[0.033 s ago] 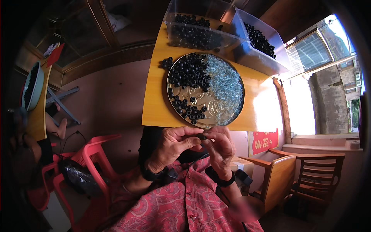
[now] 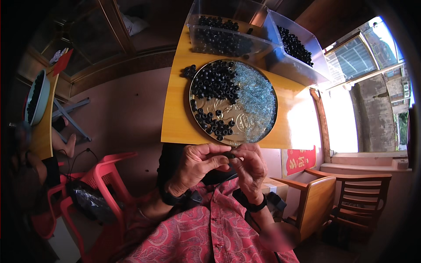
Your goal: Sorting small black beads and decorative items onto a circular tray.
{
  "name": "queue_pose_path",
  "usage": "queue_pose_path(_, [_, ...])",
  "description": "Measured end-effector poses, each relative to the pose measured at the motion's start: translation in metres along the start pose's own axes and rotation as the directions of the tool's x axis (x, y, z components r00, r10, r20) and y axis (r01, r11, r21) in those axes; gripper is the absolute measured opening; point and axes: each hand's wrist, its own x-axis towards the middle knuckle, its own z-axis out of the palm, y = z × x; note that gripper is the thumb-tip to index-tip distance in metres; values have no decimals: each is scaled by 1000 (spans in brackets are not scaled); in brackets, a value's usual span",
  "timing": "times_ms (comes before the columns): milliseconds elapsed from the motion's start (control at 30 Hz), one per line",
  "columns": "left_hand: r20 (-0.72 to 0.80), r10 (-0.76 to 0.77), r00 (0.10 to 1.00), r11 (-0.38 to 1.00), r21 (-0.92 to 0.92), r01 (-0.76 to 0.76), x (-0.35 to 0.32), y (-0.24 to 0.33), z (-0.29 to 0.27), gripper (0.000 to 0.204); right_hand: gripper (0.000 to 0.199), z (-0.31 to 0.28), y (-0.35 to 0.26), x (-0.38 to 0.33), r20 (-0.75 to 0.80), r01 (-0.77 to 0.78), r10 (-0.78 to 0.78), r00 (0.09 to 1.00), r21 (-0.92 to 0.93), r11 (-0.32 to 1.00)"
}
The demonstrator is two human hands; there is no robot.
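My left hand (image 2: 199,164) and my right hand (image 2: 249,166) meet just off the near edge of the table. Their thumbs and fingertips pinch a small black cap-like part (image 2: 229,154) between them, partly covered by the fingers. Right beyond the fingertips lies a round metal tray (image 2: 226,105). Black hollow parts (image 2: 215,81) are heaped on its left side, with a looser group (image 2: 215,124) nearer me. Small clear bluish pieces (image 2: 256,94) spread over the tray's right side.
Two clear plastic bins (image 2: 234,37) (image 2: 294,46) of black parts stand at the table's (image 2: 175,118) far side. A few black parts (image 2: 188,71) lie left of the tray. Red plastic chairs (image 2: 107,184) stand left, wooden chairs (image 2: 318,201) right. Another person's foot (image 2: 70,146) shows far left.
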Motion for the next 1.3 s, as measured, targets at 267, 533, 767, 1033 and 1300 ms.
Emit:
queue_pose_path(267, [-61,108,992,984,146,-98,2,0,3,23,15,2,8,-2,-37,-2,4,999,58,998])
queue_pose_path(533, [-77,153,985,969,206,-135,0,-1,6,22,13,4,12,-5,-34,-12,17,999,141,990])
queue_pose_path(767, [-49,334,941,892,338,-299,2,-1,9,22,12,9,13,-10,-50,-70,88,995,286,956])
queue_pose_path(1033, [-51,369,928,872,365,-327,3,-6,6,23,12,10,13,-9,-36,-96,112,993,308,947])
queue_pose_path(1300, [-58,276,959,905,353,-239,1,-7,6,25,17,4,15,-9,19,-36,35,999,45,998])
